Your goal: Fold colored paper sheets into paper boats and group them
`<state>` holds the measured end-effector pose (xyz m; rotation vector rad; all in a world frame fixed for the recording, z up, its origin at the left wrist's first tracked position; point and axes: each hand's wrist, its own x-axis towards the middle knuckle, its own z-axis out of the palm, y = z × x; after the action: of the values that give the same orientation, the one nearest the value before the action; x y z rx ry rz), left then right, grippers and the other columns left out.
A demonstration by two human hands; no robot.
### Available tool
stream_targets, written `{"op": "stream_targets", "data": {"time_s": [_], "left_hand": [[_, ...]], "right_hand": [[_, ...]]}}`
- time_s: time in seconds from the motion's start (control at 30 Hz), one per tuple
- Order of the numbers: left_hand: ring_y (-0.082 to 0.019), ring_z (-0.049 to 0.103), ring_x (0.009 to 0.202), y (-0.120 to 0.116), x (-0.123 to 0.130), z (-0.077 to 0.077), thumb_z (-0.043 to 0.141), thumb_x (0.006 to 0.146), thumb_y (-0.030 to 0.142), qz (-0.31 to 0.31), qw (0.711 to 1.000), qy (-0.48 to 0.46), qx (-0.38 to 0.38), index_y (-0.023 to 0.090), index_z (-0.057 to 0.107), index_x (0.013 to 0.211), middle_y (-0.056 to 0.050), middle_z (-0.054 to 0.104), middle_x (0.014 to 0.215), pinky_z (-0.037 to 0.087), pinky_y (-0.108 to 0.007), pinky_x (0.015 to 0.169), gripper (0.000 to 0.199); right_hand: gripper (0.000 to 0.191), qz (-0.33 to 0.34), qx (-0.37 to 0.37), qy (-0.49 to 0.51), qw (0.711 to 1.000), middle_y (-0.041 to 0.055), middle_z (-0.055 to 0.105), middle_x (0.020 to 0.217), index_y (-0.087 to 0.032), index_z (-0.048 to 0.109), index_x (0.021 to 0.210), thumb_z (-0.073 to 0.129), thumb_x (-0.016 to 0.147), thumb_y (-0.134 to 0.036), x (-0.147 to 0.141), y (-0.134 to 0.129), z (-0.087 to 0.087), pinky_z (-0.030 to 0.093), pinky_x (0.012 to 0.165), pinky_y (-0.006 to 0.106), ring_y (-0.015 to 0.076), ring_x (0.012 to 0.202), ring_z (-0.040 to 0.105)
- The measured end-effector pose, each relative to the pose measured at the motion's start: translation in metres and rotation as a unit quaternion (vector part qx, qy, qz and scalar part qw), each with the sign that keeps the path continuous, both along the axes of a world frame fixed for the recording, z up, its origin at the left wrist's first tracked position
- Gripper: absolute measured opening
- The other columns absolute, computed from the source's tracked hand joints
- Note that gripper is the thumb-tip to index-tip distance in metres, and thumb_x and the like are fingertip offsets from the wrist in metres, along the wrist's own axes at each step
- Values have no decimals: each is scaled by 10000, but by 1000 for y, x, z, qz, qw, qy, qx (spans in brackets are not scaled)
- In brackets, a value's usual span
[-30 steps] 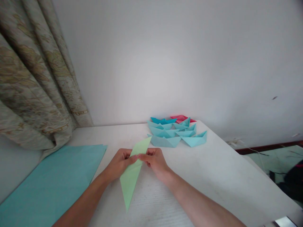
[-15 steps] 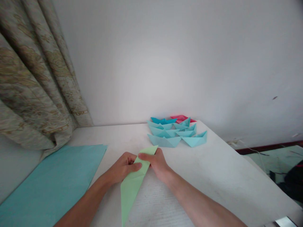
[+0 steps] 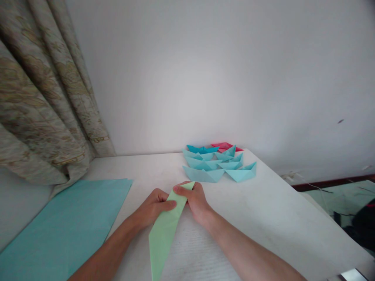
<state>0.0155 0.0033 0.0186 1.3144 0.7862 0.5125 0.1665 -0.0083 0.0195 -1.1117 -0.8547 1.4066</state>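
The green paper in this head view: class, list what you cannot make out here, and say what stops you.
Head view:
- Green folded paper: its middle is hidden by the left hand and right hand; its lower tip is cut off by the bottom edge.
- Red folded paper: mostly hidden behind the blue paper boats.
- Dark object: too dim to name, and cut off by the right edge.

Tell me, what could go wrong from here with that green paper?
The left hand and right hand grip the green paper only near its top, so its long lower end could slip and crease crookedly. The paper boats sit just ahead of the hands, so a careless push forward might knock them out of place.
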Motion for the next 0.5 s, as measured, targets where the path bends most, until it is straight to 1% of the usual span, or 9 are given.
{"op": "stream_targets", "data": {"time_s": [0.1, 0.2, 0.3, 0.4, 0.47, 0.5], "left_hand": [[-63, 274, 388, 0, 1, -1, 669, 652, 507, -1, 1000, -7, 4, 150, 496, 461, 50, 357, 432, 181, -222, 387, 440], [-58, 262, 408, 2, 2, -4, 653, 687, 504, 1, 1000, -15, 17, 137, 521, 503, 54, 348, 453, 184, -215, 398, 431], [-57, 262, 415, 3, 2, -7, 643, 705, 500, 14, 999, -20, 23, 126, 546, 540, 54, 350, 465, 186, -211, 402, 420], [-55, 267, 406, 3, -1, -8, 643, 708, 492, 17, 999, -26, 20, 122, 555, 546, 53, 353, 462, 188, -208, 396, 413], [-54, 279, 396, 3, -3, -8, 650, 703, 484, 22, 999, -26, 15, 120, 560, 549, 51, 363, 457, 189, -205, 389, 405], [-54, 287, 390, 4, -4, -8, 654, 699, 480, 27, 999, -25, 12, 121, 555, 541, 49, 370, 452, 191, -204, 384, 404]], "right_hand": [[229, 2, -7, 14, 1000, -13, 520, 493, -118, 623, 578, 775, 529, -283, 2, 1, -1, 307, 430, 226, 92, 451, 427], [236, 31, -4, 14, 999, -24, 498, 476, -119, 613, 562, 779, 527, -282, 1, 1, -2, 294, 424, 221, 86, 440, 419], [246, 55, -3, 12, 998, -29, 492, 472, -117, 619, 562, 787, 525, -293, 0, -1, -3, 307, 434, 222, 83, 438, 417], [246, 49, -10, 20, 999, -20, 522, 489, -123, 631, 584, 795, 521, -296, 0, -2, -3, 330, 451, 229, 96, 454, 448], [253, 45, -8, 38, 998, -23, 519, 476, -134, 612, 571, 797, 526, -301, 1, 0, -3, 302, 437, 223, 92, 440, 438], [260, 42, -2, 50, 998, -34, 496, 453, -140, 595, 556, 796, 533, -304, 3, 2, -3, 271, 422, 216, 81, 420, 411]]}}
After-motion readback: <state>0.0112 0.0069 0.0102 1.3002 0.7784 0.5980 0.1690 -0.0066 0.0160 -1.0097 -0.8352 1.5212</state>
